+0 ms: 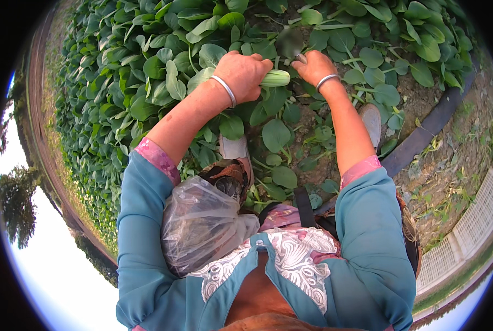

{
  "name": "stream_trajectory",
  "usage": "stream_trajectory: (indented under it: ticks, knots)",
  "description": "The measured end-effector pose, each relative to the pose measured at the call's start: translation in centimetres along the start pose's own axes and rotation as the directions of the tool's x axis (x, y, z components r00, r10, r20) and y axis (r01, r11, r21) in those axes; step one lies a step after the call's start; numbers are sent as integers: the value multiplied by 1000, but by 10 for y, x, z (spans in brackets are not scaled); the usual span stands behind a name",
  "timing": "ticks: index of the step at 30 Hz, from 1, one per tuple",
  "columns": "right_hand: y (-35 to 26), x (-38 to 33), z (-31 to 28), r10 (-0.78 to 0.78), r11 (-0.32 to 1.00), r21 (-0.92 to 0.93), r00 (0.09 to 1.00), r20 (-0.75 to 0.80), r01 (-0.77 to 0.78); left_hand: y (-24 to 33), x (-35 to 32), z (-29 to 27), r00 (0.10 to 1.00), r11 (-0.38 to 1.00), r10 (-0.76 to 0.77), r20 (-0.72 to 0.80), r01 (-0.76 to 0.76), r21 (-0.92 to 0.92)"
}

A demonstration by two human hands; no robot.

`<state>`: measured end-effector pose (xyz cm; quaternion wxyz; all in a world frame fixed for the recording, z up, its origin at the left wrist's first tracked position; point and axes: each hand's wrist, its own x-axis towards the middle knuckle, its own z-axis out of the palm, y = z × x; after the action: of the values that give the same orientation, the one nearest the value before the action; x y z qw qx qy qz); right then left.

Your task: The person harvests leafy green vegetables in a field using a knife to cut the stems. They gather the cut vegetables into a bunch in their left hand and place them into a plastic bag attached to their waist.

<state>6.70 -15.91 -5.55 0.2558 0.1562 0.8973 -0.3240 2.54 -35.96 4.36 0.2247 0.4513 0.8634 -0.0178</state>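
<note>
My left hand (238,75) is wrapped round a head of bok choy (275,78). Its pale green stalk end points right, toward my other hand, and its leaves spread out to the left. A short gap away, my right hand (314,67) is closed with the thumb and fingers pressed together. A small dark and shiny bit (300,57) shows at its fingertips, but a blurred patch hides what it belongs to. Loose green leaves (276,135) lie on the soil below both hands.
Dense bok choy plants (108,105) fill the left and far side. A dark strip (423,140) curves along the bed's right edge, with white plastic crates (478,212) beyond. Clear plastic (202,223) covers my left knee. My shoes (371,126) stand among the plants.
</note>
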Motion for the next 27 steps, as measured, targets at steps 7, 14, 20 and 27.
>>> stream_trajectory:
  ticks: [7,14,20,27]
  knots:
    - [-29,7,20,-117,982,-157,989,-88,103,0,-5,11,992,998,4,125,-12,60]
    - [12,62,25,412,555,794,911,-1,-250,-21,14,12,993,983,-118,-3,117,141]
    - [24,47,24,413,529,816,911,-6,-234,-57,11,14,943,938,-332,20,327,111]
    - [-37,-4,47,-123,876,350,855,-504,332,-74,-18,43,958,952,-232,-170,260,164]
